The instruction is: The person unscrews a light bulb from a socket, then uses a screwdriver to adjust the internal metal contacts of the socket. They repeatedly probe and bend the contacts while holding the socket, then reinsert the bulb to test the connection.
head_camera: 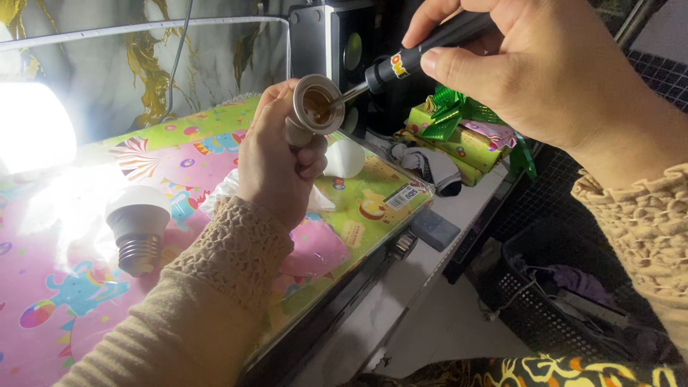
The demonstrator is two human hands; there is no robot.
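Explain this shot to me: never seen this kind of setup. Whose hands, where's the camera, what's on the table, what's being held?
There is one view, from a camera worn on a person's head, looking down at their own two bare hands; no machine is involved. The left hand grips a metal lamp base, open end turned up. The right hand holds a black pen-like tool, its thin metal tip reaching into that base. On the table with a colourful patterned cover a bulb lies on its side; a white dome cap sits behind the left hand. A wrapped gift with a green bow lies further back.

A table (64,301) under bright patterned wrap (pink and green) carries a bulb (136,222) lying on it.
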